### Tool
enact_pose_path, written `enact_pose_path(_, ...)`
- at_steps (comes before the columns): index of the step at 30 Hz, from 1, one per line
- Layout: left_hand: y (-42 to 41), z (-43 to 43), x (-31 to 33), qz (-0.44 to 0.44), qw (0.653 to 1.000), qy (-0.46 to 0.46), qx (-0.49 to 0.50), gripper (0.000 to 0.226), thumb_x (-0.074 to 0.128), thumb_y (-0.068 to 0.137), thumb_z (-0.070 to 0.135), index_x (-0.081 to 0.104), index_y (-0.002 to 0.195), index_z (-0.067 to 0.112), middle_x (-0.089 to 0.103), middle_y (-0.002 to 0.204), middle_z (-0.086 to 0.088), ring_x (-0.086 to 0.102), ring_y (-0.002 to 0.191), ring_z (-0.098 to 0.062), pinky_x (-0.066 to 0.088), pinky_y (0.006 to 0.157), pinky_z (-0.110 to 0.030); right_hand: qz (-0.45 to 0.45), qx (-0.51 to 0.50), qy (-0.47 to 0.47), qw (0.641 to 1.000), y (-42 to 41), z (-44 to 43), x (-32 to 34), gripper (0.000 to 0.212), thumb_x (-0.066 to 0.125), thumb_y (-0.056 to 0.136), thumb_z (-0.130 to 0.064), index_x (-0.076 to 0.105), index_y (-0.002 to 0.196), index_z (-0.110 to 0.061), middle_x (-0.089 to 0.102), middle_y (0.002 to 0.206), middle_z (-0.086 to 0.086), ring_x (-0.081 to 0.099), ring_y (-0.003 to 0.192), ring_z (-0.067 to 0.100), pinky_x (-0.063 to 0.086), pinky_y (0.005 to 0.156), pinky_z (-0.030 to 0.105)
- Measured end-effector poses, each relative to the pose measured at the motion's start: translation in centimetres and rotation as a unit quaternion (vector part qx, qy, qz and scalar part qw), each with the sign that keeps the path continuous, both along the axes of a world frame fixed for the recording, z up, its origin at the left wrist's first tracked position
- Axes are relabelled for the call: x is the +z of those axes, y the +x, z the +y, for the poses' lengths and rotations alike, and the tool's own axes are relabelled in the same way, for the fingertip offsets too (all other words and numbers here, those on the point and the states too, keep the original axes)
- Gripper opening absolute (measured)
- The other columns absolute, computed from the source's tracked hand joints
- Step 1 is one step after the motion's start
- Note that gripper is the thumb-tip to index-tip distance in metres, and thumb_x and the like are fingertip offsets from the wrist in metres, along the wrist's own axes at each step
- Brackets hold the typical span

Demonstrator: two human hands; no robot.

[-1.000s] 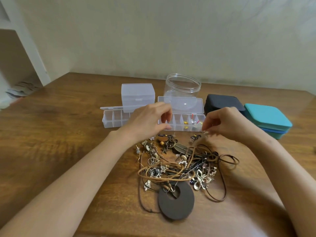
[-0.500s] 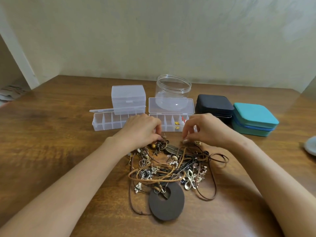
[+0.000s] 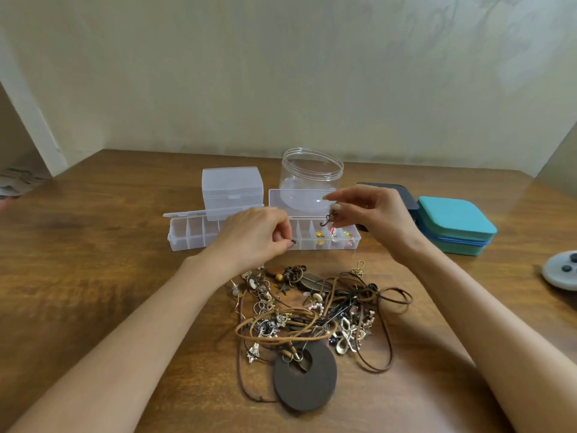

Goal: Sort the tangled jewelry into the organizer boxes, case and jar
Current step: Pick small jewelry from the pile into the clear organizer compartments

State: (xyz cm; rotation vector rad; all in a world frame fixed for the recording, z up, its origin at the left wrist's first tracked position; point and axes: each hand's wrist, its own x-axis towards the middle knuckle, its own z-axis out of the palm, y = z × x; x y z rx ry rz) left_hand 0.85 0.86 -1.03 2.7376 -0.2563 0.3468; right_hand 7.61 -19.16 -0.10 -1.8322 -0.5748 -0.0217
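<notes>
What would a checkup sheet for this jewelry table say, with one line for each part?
Surface: wooden table, glossy brown wood.
Job's things: jewelry pile tangled in front of the person; left organizer box open; right organizer box open, a few small pieces at its right end; closed clear box; jar without lid; black case, partly hidden; teal case, shut.
Clutter: grey dish at the right edge, small dark bits on it.
Grippers: left hand pinches a tiny dark piece; right hand pinches a dark hooked piece above the right organizer box.
Cables: nothing seen.
Surroundings: pale wall; papers at far left.
</notes>
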Motion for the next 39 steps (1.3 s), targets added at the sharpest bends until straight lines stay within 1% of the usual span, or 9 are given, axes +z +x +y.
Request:
enact_pose_path(5,-0.1,0.2,0.7,-0.006,0.997,-0.080,-0.012,0.012,0.065,0.086,0.028,0.055,0.081,0.025,0.054,0.076,0.020,0.044,0.061,0.002,0.033,0.058,-0.021,-0.094,-0.029,-0.089,0.991,0.8,2.4,-0.2,0.018,0.072,0.081,-0.003,0.069,0.098,-0.007,0.072,0.083,0.008,0.070,0.070,0.013,0.057,0.070,0.022)
enact_pose_path(12,-0.2,0.5,1.3,0.060,0.925,-0.373,-0.028,0.014,0.066,0.086,0.012,0.057,0.096,0.010,0.075,0.082,0.000,0.068,0.079,-0.002,0.052,0.074,-0.018,-0.151,-0.016,-0.206,0.967,2.1,4.3,0.0,0.014,0.072,0.080,-0.001,0.073,0.093,-0.007,0.072,0.088,0.006,0.068,0.077,0.010,0.054,0.077,0.019)
enact_pose_path(15,-0.3,0.6,1.6,0.076,0.909,-0.409,-0.032,0.013,0.064,0.087,0.009,0.057,0.098,0.010,0.075,0.081,0.001,0.067,0.076,0.000,0.049,0.064,-0.009,-0.141,0.008,-0.256,0.956,2.1,4.4,-0.5,0.011,0.071,0.082,-0.004,0.073,0.091,-0.009,0.072,0.089,0.004,0.064,0.076,0.007,0.052,0.079,0.019)
enact_pose_path(20,-0.1,0.9,1.5,0.102,0.891,-0.442,-0.025,0.016,0.063,0.085,0.004,0.058,0.100,0.008,0.075,0.086,-0.005,0.070,0.077,-0.011,0.054,0.065,-0.019,-0.143,0.030,-0.298,0.943,2.0,4.4,-1.5,0.016,0.068,0.084,-0.006,0.073,0.100,-0.010,0.070,0.094,0.002,0.054,0.073,-0.002,0.039,0.063,0.004)
enact_pose_path(29,-0.1,1.0,1.4,0.093,0.878,-0.469,-0.021,0.022,0.060,0.085,-0.004,0.058,0.099,0.013,0.075,0.088,-0.003,0.071,0.082,-0.013,0.057,0.071,-0.021,-0.170,-0.049,-0.178,0.968,1.9,2.8,-0.3,0.022,0.064,0.087,-0.001,0.072,0.103,-0.013,0.070,0.092,-0.003,0.057,0.074,-0.004,0.043,0.067,0.002)
enact_pose_path(32,0.0,1.1,1.3,0.088,0.875,-0.476,-0.015,0.023,0.059,0.086,-0.004,0.057,0.099,0.015,0.075,0.088,-0.002,0.071,0.083,-0.012,0.057,0.071,-0.021,-0.154,-0.055,-0.150,0.975,1.8,2.1,0.3,0.021,0.064,0.086,0.001,0.072,0.100,-0.013,0.071,0.091,0.000,0.063,0.079,0.003,0.051,0.074,0.011)
enact_pose_path(34,0.0,1.1,1.2,0.090,0.875,-0.475,-0.013,0.024,0.060,0.086,-0.004,0.057,0.100,0.015,0.075,0.087,-0.001,0.071,0.082,-0.012,0.056,0.070,-0.019,-0.113,-0.017,-0.124,0.986,1.3,1.8,0.8,0.019,0.065,0.086,-0.003,0.072,0.100,-0.014,0.072,0.093,0.001,0.065,0.083,0.006,0.054,0.074,0.019)
enact_pose_path(37,0.0,0.9,1.1,0.089,0.878,-0.469,-0.013,0.025,0.062,0.085,-0.002,0.057,0.103,0.015,0.075,0.086,-0.001,0.071,0.081,-0.012,0.055,0.069,-0.018,-0.025,0.081,-0.050,0.995,-0.1,2.2,1.4,0.015,0.066,0.086,-0.010,0.071,0.099,-0.016,0.071,0.091,0.001,0.064,0.075,-0.004,0.047,0.063,0.009)
enact_pose_path(39,0.0,0.7,1.1,0.079,0.881,-0.466,-0.019,0.025,0.063,0.084,0.000,0.056,0.105,0.014,0.074,0.084,-0.002,0.071,0.078,-0.012,0.054,0.068,-0.017,-0.033,0.106,-0.067,0.992,-0.8,3.0,1.2,0.013,0.067,0.085,-0.014,0.070,0.098,-0.018,0.070,0.085,-0.003,0.062,0.070,-0.007,0.044,0.060,0.008)
